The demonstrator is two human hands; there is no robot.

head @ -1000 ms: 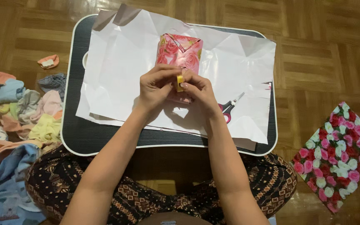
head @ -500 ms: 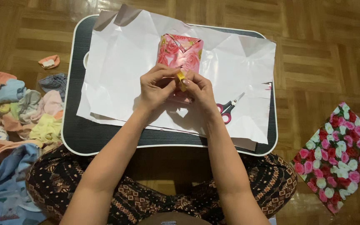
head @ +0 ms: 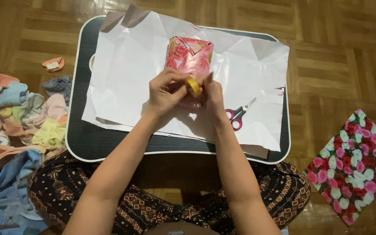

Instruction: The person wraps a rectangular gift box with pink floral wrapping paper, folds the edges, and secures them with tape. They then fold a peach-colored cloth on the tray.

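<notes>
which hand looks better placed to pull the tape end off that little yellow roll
Probably the left hand: its thumb and fingertips pinch at the edge of the yellow tape roll, while the right hand cups the roll from behind over the rose-print wrapped box, seemingly steadying it.

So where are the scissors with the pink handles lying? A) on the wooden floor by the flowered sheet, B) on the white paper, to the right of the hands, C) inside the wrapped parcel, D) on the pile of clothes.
B: the scissors lie on the white paper that covers the tray, just right of the right hand.
</notes>
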